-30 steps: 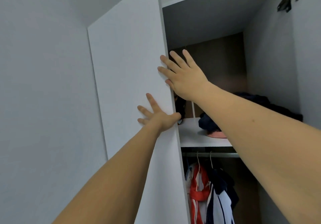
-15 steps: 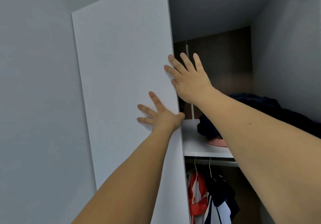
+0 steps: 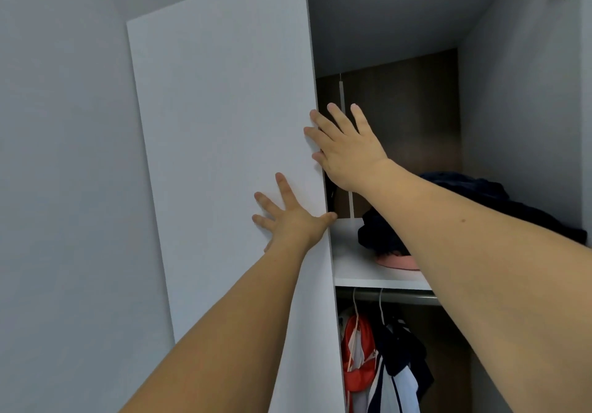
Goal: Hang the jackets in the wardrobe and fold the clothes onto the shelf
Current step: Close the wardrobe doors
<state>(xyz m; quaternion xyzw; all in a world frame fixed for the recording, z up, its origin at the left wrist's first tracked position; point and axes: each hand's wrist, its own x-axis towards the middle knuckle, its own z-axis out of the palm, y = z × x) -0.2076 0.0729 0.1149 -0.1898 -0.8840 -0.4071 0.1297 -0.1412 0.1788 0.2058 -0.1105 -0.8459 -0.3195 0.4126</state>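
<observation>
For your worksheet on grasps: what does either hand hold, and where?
Nothing held: left hand and right hand press flat on the white wardrobe door.

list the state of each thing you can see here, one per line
wardrobe door: open, both hands on it
left hand: flat on door face, fingers spread
right hand: fingers straight at door edge
dark clothes: heaped on shelf, unfolded
jackets: hung on rail

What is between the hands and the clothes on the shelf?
The white door is partly in the way. The left hand lies flat on its front and the right hand is at its edge. To the right of the edge, the dark clothes on the shelf are in plain view.
</observation>
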